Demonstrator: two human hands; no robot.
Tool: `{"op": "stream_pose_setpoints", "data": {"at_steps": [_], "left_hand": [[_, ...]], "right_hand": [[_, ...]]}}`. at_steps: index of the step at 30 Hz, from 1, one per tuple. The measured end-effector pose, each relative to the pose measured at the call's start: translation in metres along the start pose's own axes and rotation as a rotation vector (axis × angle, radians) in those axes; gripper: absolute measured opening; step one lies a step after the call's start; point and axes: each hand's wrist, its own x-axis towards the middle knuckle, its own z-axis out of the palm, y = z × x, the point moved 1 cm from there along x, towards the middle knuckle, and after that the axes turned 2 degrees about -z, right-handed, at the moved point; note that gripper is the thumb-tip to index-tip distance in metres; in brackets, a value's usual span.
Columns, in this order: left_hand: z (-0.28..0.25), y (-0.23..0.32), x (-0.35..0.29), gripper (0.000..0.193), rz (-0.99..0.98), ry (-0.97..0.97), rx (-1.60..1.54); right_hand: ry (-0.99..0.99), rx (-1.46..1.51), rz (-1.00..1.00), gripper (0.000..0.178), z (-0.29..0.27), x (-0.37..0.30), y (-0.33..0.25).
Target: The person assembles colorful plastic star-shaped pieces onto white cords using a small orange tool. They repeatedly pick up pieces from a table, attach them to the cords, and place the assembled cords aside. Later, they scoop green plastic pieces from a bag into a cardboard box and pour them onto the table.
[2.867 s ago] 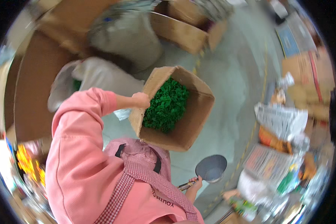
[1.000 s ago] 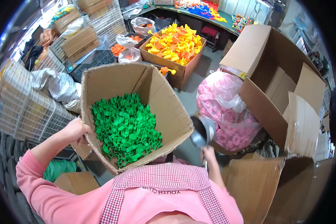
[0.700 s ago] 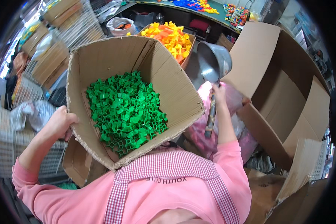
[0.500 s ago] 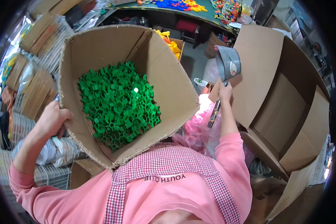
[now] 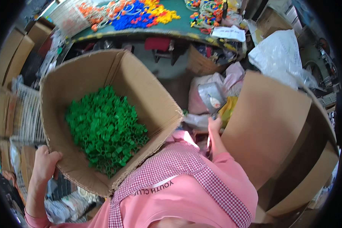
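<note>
A cardboard box [image 5: 148, 89] with rough cut edges tilts toward me at the left, against my apron. Heaped inside it are many small green plastic connector pieces [image 5: 106, 129]. My left hand [image 5: 45, 162] is closed on the box's near left edge. In my right hand [image 5: 214, 124], to the right of the box, is a metal scoop [image 5: 211, 95], gripped by its handle. The scoop's head points away from me, over some sacks, and I cannot see whether anything lies in it.
A green-topped table [image 5: 171, 28] with blue, yellow, red and orange pieces runs across the back. Below it stands a red stool [image 5: 157, 44]. A large open carton [image 5: 269, 125] is at the right, near a white plastic bag [image 5: 279, 51]. Wire baskets [image 5: 29, 114] line the left.
The view has shifted, with more of the back table showing. The scoop in my right hand sits lower and further left in the picture. My left hand keeps its hold on the box.
</note>
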Motion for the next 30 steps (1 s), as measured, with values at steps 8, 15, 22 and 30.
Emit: {"op": "stream_pose_setpoints", "data": {"at_steps": [8, 15, 22, 30], "left_hand": [[-0.007, -0.027, 0.036, 0.015, 0.047, -0.104, -0.019], [0.004, -0.027, 0.036, 0.016, 0.219, 0.002, 0.006], [-0.002, -0.032, 0.033, 0.019, 0.206, -0.070, 0.023], [0.007, -0.023, 0.009, 0.017, 0.082, 0.020, 0.241]], "right_hand": [[0.153, 0.130, 0.041, 0.050, -0.001, -0.018, -0.030], [0.519, 0.158, -0.083, 0.076, -0.015, 0.071, -0.075], [0.604, -0.059, 0.279, 0.079, -0.062, 0.087, -0.002], [0.429, -0.083, 0.614, 0.083, -0.085, 0.125, 0.066]]}}
